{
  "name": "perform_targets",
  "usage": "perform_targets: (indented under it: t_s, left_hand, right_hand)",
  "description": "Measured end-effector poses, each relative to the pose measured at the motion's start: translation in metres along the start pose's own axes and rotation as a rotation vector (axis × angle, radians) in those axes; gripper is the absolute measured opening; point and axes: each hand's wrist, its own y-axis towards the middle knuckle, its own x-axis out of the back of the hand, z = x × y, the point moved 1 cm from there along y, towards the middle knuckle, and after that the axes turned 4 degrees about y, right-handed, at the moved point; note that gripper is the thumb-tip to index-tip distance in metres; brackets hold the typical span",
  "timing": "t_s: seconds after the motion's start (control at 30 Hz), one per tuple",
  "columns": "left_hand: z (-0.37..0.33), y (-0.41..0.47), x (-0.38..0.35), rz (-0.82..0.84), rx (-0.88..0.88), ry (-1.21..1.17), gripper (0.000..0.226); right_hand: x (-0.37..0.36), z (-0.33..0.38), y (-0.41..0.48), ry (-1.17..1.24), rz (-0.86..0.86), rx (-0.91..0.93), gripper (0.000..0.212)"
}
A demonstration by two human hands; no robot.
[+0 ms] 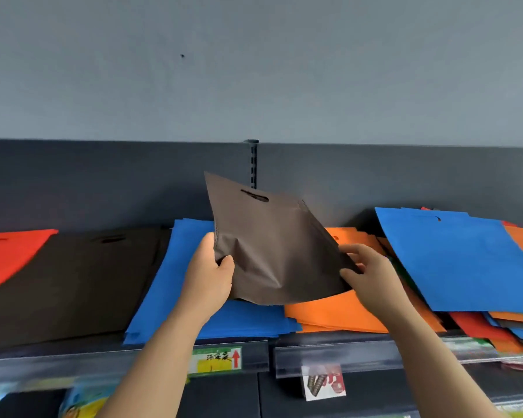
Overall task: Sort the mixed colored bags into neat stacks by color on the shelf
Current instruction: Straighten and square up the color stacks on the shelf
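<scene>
brown non-woven flat bag (272, 245) w/ a cut-out handle slot, held up over the dark metal shelf (329, 351), both hands on it.
left hand (212, 276) grips the bag's lower left corner, thumb in front & fingers behind; right hand (369, 276) pinches the lower right edge. two-corner hold prob keeps the limp fabric flat instead of folding. bag is tilted, slot end up, above where the blue stack (175, 282) of flat fabric bags meets the orange stack (329, 312); can't tell if its bottom edge brushes them. its home looks to be the dark brown stack (73, 282) further left, next to the red stack (6, 254). mixed pile (459, 260) at right, blue bag on top, isn't sorted yet.
</scene>
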Motion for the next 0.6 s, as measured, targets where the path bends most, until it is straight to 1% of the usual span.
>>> perform_targets:
  t_s: [0.17,0.3,0.43,0.6]
  left_hand:
    - [0.039,-0.002,0.080,-0.033,0.015,0.063,0.029]
    - [0.066,-0.005,0.138,-0.120,0.021,0.178,0.028]
    - [0.094,0.000,0.191,-0.230,0.101,0.311,0.029]
    - [0.123,0.003,0.243,-0.283,0.172,0.492,0.036]
  right_hand:
    - [-0.076,0.036,-0.022,0.010,0.107,0.024,0.043]
    - [-0.129,0.065,-0.034,0.009,0.189,0.039,0.044]
    - [-0.177,0.095,-0.040,-0.027,0.281,0.111,0.043]
    - [-0.227,0.125,-0.049,-0.050,0.359,0.185,0.041]
